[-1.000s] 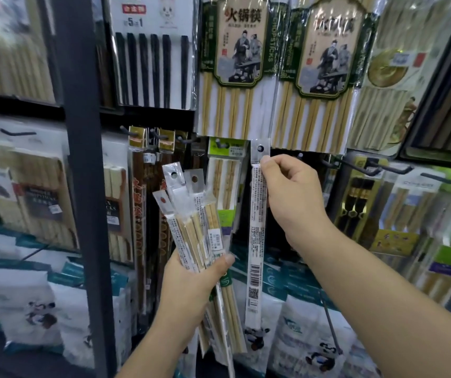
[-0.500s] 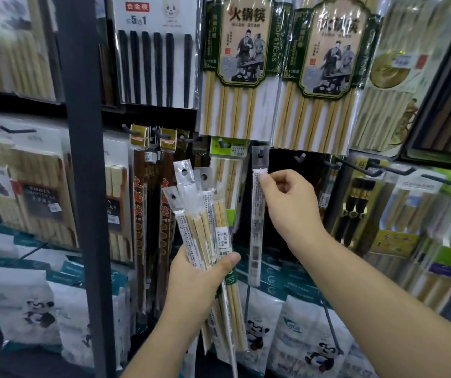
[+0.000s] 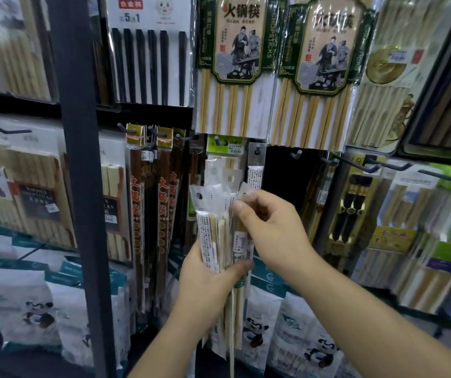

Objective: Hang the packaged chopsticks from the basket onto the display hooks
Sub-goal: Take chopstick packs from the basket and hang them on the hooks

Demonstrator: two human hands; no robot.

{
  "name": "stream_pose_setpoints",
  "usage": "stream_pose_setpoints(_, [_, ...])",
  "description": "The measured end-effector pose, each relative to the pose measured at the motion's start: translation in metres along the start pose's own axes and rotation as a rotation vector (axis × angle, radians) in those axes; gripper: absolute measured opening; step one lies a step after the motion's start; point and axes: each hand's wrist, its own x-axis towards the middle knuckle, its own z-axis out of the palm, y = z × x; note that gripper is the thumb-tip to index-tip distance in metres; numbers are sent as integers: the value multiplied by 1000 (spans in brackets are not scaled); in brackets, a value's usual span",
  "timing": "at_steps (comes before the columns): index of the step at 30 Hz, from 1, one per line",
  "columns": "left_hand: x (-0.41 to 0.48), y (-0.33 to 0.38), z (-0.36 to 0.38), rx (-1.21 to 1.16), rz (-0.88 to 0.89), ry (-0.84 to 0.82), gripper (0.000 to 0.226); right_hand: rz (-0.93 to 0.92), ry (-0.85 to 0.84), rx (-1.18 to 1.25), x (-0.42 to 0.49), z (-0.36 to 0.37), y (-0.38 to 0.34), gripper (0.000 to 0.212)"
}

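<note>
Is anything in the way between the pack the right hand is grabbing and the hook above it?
Nothing visible blocks it. The right hand pinches a pack in the bundle held by the left hand, below the hook. One hung pack already sits there, but the hook's tip pokes out.

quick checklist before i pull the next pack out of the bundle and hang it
1. Hung pack sits on its hook: ok, the peg passes through its hole.
2. Left hand grips the bundle of packs firmly: ok.
3. Right hand pinches the bundle's right edge: ok.
4. Only one pack pinched: cannot tell, the tops are blurred and overlap.
5. Hang holes point up: ok.
6. Bare hook free to the right: ok.
</note>
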Motion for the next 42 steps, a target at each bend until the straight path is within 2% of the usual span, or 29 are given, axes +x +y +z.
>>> stream_pose_setpoints(6, [2, 2, -6, -102, -32, 80, 52, 95, 119, 102, 13, -8, -17, 29])
stream_pose_setpoints(9, [4, 2, -11, -170, -53, 120, 55, 35, 166, 13, 25, -14, -29, 30])
stream_pose_setpoints(13, [4, 0, -14, -173, -48, 132, 55, 86, 204, 110, 40, -14, -37, 24])
stream_pose_setpoints(15, [3, -1, -14, -171, -58, 125, 51, 104, 241, 175, 44, -13, -37, 20])
stream_pose_setpoints(19, [5, -2, -12, -162, -81, 131, 36, 153, 292, 201, 47, -11, -33, 37])
stream_pose_setpoints(21, [4, -2, -12, -164, -79, 139, 30, 170, 292, 209, 49, -9, -31, 37])
stream_pose_setpoints(29, [6, -2, -22, -130, -29, 149, 33, 118, 352, 38, 51, -9, -12, 31])
stream_pose_setpoints(32, [7, -3, -26, -143, -28, 142, 25, 56, 391, -62, 42, -8, -7, 21])
stream_pose_setpoints(34, [8, -3, -26, -173, -20, 107, 16, 18, 418, -118, 32, -5, -4, 24])
stream_pose_setpoints(36, [8, -1, -25, -223, 1, 67, 16, 20, 374, -126, 22, -1, -2, 27])
stream_pose_setpoints(40, [6, 3, -20, -315, 29, 0, 28, 95, 91, 3, 9, 12, -5, 20])
stream_pose_setpoints(42, [5, 4, -18, -374, 26, -26, 29, 118, 12, 29, 6, 16, -8, 19])
